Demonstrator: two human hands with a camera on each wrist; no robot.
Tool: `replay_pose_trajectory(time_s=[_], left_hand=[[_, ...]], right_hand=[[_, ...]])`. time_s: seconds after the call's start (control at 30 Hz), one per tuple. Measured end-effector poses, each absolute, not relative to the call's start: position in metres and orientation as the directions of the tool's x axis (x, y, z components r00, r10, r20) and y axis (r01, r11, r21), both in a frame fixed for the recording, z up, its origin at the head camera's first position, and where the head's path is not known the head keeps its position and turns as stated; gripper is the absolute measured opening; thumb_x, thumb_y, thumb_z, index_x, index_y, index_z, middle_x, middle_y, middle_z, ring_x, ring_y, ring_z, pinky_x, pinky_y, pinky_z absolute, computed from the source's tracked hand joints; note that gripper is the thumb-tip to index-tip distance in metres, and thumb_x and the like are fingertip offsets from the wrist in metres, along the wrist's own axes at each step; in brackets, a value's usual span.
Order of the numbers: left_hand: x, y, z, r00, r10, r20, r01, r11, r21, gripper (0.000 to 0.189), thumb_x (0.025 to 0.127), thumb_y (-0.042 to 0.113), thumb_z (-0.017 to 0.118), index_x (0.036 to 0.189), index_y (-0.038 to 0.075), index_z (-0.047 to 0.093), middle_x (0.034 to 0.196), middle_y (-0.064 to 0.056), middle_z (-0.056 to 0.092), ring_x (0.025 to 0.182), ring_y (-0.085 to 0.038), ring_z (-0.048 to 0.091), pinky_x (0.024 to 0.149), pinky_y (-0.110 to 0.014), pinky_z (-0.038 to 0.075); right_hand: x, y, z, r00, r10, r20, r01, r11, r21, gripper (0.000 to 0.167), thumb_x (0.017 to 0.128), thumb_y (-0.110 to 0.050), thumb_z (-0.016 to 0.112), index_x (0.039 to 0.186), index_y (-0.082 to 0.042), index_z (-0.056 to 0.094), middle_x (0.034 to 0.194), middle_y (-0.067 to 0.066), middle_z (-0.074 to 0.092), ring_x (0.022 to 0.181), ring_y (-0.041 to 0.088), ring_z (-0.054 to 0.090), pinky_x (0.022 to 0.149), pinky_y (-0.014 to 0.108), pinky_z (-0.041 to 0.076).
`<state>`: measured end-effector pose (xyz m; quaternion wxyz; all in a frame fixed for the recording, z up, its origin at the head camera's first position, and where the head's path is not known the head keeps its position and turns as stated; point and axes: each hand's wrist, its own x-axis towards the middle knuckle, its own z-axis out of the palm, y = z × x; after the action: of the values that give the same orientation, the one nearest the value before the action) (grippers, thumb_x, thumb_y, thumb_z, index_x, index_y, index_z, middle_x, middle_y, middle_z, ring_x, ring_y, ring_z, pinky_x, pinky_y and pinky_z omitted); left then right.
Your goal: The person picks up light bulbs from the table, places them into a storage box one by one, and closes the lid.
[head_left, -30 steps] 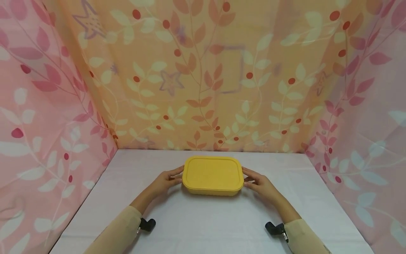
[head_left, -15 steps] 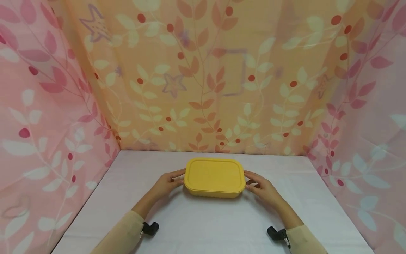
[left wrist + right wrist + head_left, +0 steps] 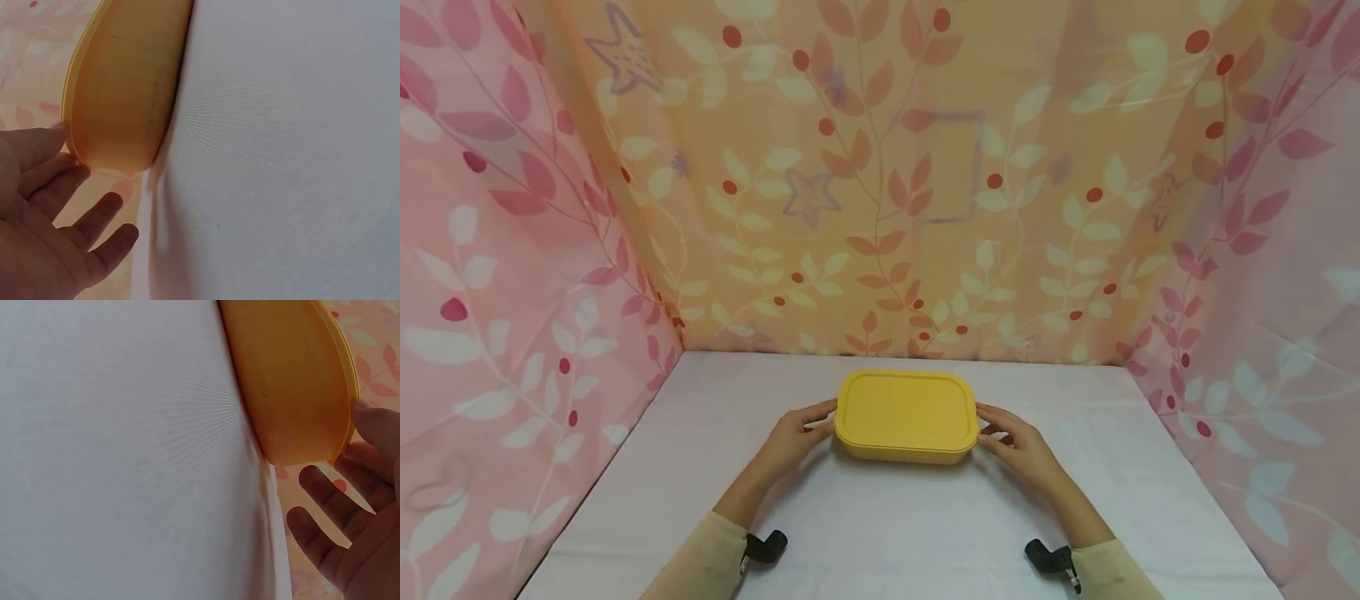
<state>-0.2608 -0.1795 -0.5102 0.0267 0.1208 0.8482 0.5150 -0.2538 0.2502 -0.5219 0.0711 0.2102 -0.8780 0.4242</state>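
Note:
A yellow rectangular box with a lid lies on the white-covered table, its lid on. At its left end, my left hand touches the lid's rim with thumb and fingertips. My right hand does likewise at the right end. In the left wrist view the left hand has its lower fingers spread apart from the yellow box. In the right wrist view the right hand's thumb meets the rim of the yellow box, while its lower fingers stand off it.
White cloth covers the table. A leaf-patterned orange curtain stands behind, with pink patterned curtains at both sides. A small black device sits at the left wrist, and another black device at the right.
The whole view shifts slightly. Both hands stay at the ends of the yellow box, and its lid stays on. The left sleeve and wrist device move a little to the right.

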Motion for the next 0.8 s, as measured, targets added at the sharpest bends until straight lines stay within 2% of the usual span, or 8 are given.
replay_pose_trajectory(time_s=[0.4,0.67,0.8], left_hand=[[-0.253,-0.179,-0.510,-0.974,0.210,0.079,0.174,0.486,0.856,0.052,0.097,0.029,0.073,0.146,0.030,0.058,0.150,0.007,0.056,0.139,-0.026,0.052,0.113,-0.055,0.045],[-0.249,-0.177,-0.509,-0.975,0.193,0.111,0.196,0.507,0.840,0.051,0.096,0.026,0.074,0.145,0.023,0.061,0.148,0.002,0.058,0.138,-0.028,0.053,0.111,-0.055,0.046],[-0.246,-0.178,-0.510,-0.971,0.203,0.129,0.219,0.524,0.823,0.051,0.096,0.024,0.073,0.145,0.020,0.060,0.148,0.001,0.059,0.133,-0.029,0.058,0.109,-0.056,0.048]], right_hand=[[-0.250,0.247,-0.522,-0.885,-0.310,0.346,-0.465,0.567,-0.680,0.052,0.097,-0.024,0.074,0.145,-0.015,0.059,0.148,0.005,0.058,0.105,0.024,0.069,0.079,0.028,0.058],[-0.250,0.248,-0.525,-0.880,-0.322,0.349,-0.475,0.580,-0.662,0.051,0.097,-0.025,0.073,0.145,-0.015,0.060,0.146,0.005,0.059,0.106,0.023,0.068,0.080,0.028,0.059],[-0.249,0.248,-0.526,-0.875,-0.338,0.347,-0.484,0.603,-0.634,0.051,0.095,-0.023,0.076,0.144,-0.016,0.061,0.143,0.003,0.062,0.108,0.023,0.067,0.082,0.030,0.060]])
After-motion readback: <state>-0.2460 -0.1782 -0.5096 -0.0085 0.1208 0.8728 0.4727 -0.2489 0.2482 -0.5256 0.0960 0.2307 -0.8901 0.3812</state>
